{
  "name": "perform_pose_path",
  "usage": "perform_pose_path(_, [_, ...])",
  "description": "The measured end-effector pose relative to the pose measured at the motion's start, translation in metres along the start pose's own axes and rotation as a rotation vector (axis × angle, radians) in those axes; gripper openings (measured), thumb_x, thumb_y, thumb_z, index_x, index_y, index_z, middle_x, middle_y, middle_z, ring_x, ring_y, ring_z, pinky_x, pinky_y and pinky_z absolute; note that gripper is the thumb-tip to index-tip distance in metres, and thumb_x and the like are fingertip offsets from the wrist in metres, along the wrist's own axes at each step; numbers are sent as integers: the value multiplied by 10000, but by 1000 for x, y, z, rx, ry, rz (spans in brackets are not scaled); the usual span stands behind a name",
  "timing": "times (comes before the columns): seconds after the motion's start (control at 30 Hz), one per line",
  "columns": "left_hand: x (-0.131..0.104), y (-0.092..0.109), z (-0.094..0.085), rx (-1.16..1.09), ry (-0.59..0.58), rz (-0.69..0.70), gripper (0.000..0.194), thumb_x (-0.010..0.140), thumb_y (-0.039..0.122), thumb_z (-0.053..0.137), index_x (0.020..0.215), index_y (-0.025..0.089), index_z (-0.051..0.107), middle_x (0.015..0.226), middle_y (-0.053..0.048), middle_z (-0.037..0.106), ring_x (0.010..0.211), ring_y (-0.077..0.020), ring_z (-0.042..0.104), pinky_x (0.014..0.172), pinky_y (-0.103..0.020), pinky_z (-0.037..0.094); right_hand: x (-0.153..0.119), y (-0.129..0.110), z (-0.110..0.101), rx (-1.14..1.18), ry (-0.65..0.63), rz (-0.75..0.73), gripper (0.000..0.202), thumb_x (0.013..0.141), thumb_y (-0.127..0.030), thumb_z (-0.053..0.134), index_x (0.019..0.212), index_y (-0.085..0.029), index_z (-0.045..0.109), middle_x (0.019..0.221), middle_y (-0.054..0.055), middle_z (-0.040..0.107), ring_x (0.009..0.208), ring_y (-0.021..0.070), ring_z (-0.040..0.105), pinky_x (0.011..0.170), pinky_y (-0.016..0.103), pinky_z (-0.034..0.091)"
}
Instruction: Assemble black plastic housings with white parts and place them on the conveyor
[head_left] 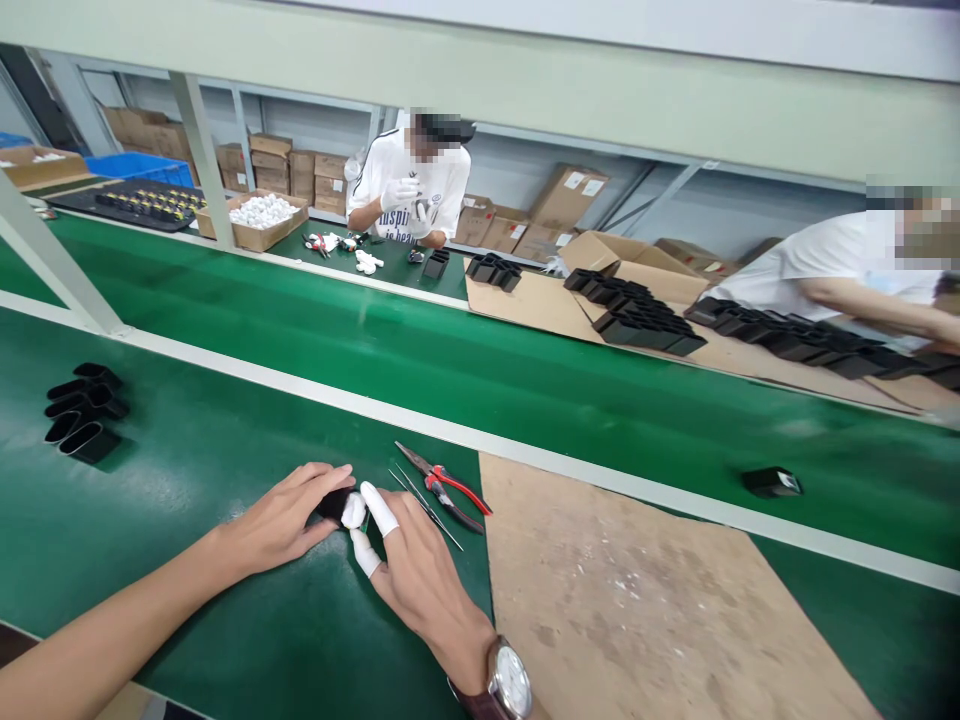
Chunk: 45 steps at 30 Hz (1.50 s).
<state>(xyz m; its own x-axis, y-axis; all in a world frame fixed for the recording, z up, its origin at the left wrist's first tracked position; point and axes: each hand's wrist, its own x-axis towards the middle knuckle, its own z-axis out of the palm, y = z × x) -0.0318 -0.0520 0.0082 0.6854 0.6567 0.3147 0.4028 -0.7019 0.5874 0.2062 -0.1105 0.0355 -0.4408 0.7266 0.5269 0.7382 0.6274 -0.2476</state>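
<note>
My left hand is closed round a small black oval casing held just above the green bench. At the casing's right end sits a white rounded piece. White finger cots cover the thumb and index finger of my right hand, which pinch that white piece from the right. Where the piece meets the casing is partly hidden by my fingers. Beyond my right hand lie red-handled long-nose pliers and thin metal tweezers.
Several black oval casings stand at the left. A stained cardboard sheet covers the right side. One black casing lies on the green conveyor belt. Across it, two people work beside rows of black casings and a box of white pieces.
</note>
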Motion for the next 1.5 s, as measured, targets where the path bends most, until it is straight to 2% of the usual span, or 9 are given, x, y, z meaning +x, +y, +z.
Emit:
perform_pose_path(0.13, [0,1,2,-3,11,-4,704,1055,191,549,1662,315,214,1435,-124,596,1339,-275,577,1099,-486,560,2,-1,0,-21,2,-7,540,1031,-122,524,1545,-91,359,1212,171,682,959,291,626,797,448,595])
perform_pose_path(0.3, [0,-1,3,-65,19,-23,717,1056,229,584,1660,329,211,1440,-117,602,1341,-270,571,1101,-486,551,1,2,0,66,22,33,552,1024,-116,553,1545,-124,370,1197,160,680,979,291,642,801,450,614])
perform_pose_path(0.53, [-2,-3,3,-143,67,-80,742,1020,291,676,1633,343,261,1421,-89,641,1315,-256,592,1102,-487,541,0,9,-1,242,59,30,594,1012,-134,614,1564,-167,396,1321,165,655,1206,283,643,987,465,613])
perform_pose_path(0.7, [-1,-1,2,-168,85,-63,722,1016,295,688,1620,330,293,1431,-91,636,1330,-248,583,1119,-471,522,1,9,1,335,96,27,611,997,-92,620,1563,-197,416,1363,154,658,1273,267,634,1050,468,596])
perform_pose_path(1.0, [2,1,1,-140,137,18,712,1019,251,681,1616,300,297,1393,-94,675,1300,-242,593,1093,-448,526,1,6,1,327,149,-30,599,927,13,645,1477,-169,491,1338,175,658,1236,278,634,982,479,611])
perform_pose_path(1.3, [0,-2,-1,-137,126,14,684,1022,229,665,1607,286,315,1403,-115,658,1312,-251,588,1092,-462,540,-1,6,2,359,131,9,595,926,19,664,1465,-163,492,1348,174,648,1256,269,613,1014,488,589])
perform_pose_path(1.5, [0,-2,1,-119,115,14,669,1032,247,656,1608,284,318,1406,-119,655,1321,-258,587,1102,-473,537,0,7,3,307,167,-56,536,906,27,684,1390,-150,534,1335,193,654,1223,296,633,943,492,613])
